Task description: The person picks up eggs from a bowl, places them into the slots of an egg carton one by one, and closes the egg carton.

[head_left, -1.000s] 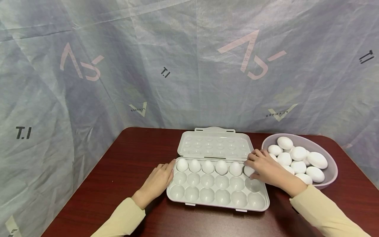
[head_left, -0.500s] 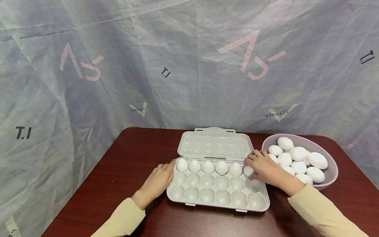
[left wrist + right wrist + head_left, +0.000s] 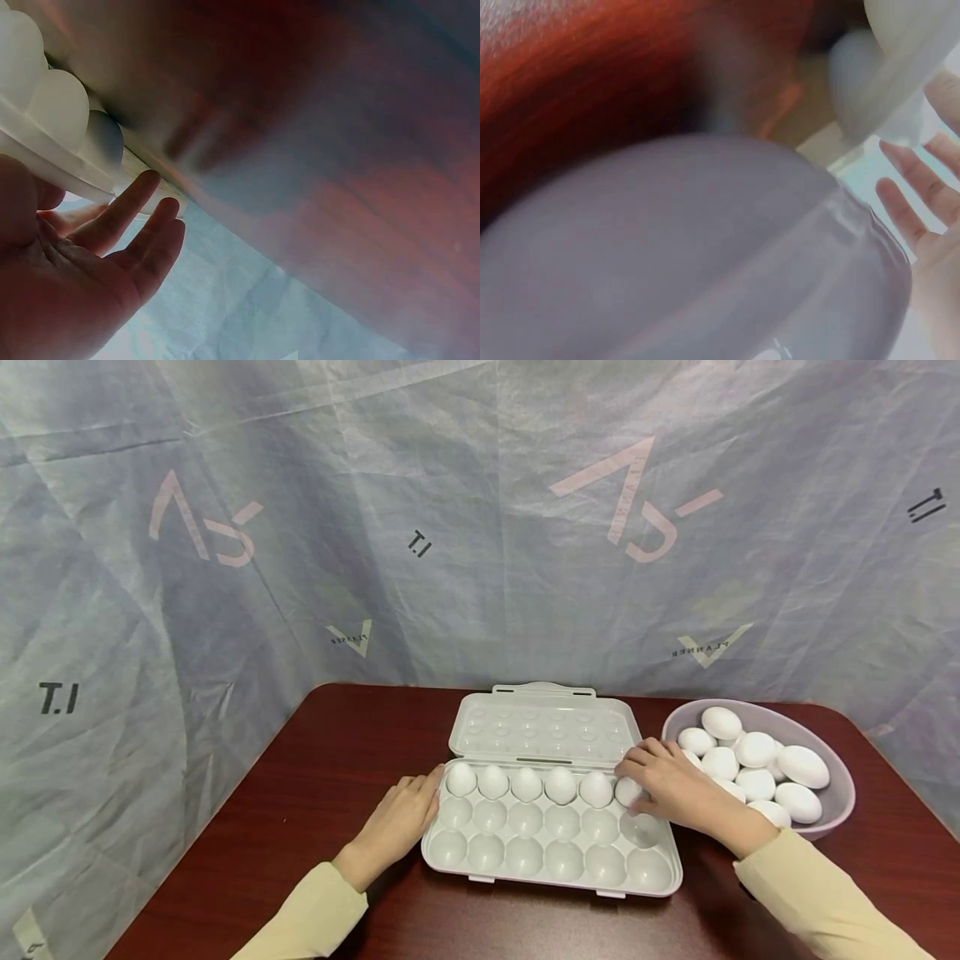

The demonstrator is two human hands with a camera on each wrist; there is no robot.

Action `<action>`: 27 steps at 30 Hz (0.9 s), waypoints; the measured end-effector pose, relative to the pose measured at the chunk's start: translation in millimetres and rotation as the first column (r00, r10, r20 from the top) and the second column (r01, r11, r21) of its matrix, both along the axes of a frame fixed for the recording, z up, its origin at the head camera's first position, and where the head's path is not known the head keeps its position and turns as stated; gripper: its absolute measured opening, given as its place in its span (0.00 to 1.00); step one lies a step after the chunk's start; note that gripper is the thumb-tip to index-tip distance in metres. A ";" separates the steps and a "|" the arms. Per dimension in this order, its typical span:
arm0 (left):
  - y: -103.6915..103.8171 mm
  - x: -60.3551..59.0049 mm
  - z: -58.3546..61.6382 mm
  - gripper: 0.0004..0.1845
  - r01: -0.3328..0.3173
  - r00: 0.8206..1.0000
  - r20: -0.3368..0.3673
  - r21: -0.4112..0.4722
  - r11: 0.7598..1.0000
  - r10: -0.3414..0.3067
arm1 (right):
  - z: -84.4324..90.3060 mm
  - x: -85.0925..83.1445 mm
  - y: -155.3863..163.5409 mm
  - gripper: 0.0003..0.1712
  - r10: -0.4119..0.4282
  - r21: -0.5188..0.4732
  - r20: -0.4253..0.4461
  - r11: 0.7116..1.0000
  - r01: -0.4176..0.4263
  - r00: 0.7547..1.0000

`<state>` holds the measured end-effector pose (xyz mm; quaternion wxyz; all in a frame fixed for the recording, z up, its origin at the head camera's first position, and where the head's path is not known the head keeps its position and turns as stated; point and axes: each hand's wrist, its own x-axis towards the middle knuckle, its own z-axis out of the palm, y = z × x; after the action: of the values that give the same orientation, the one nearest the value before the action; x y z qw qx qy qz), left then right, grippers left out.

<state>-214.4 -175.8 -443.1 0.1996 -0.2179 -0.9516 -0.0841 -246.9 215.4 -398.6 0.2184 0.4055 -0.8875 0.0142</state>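
Observation:
An open grey egg tray (image 3: 551,883) lies on the dark red table (image 3: 337,752), its lid (image 3: 543,727) folded back. Several white eggs (image 3: 527,783) fill the back row. My right hand (image 3: 660,781) curls over one more egg (image 3: 627,791) in the back right cell, thumb below it. My left hand (image 3: 401,817) rests with straight fingers against the tray's left side; in the left wrist view the left hand (image 3: 105,262) lies flat beside the tray's rim (image 3: 45,161). The front two rows of cells hold nothing.
A grey bowl (image 3: 843,802) with several white eggs (image 3: 756,748) stands right of the tray, just behind my right wrist; the bowl (image 3: 705,255) fills the right wrist view. A pale sheet (image 3: 480,527) hangs around the table's far edges.
My right hand has shifted very slightly left on the egg. The left hand and the tray have not moved.

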 end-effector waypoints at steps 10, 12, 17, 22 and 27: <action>0.2 -0.4 -1.2 0.21 -0.004 1.000 0.001 0.004 1.000 0.004 | 21.5 0.5 19.8 0.16 -0.019 -0.109 -0.063 0.994 0.012 0.998; 0.3 -0.5 -1.3 0.21 -0.004 1.000 0.000 0.005 1.000 0.004 | 24.6 0.5 26.4 0.15 -0.044 -0.121 -0.063 0.992 0.036 0.997; 0.3 -0.9 -1.5 0.21 -0.002 1.000 -0.003 0.008 1.000 0.002 | 31.0 0.4 44.7 0.15 -0.100 -0.126 -0.064 0.988 0.092 0.993; 0.4 -0.8 -1.2 0.21 0.000 1.000 -0.004 0.013 1.000 0.000 | 32.8 -1.7 66.0 0.18 -0.136 -0.139 -0.070 0.982 0.126 0.988; 1.1 -0.8 -1.1 0.21 -0.006 1.000 -0.004 0.011 1.000 0.006 | 31.1 -2.2 87.1 0.19 -0.196 -0.159 -0.032 0.969 0.188 0.980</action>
<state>-215.1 -174.7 -444.2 0.2032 -0.2140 -0.9514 -0.0883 -249.1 302.4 -367.6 0.2705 0.2996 -0.9134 0.0525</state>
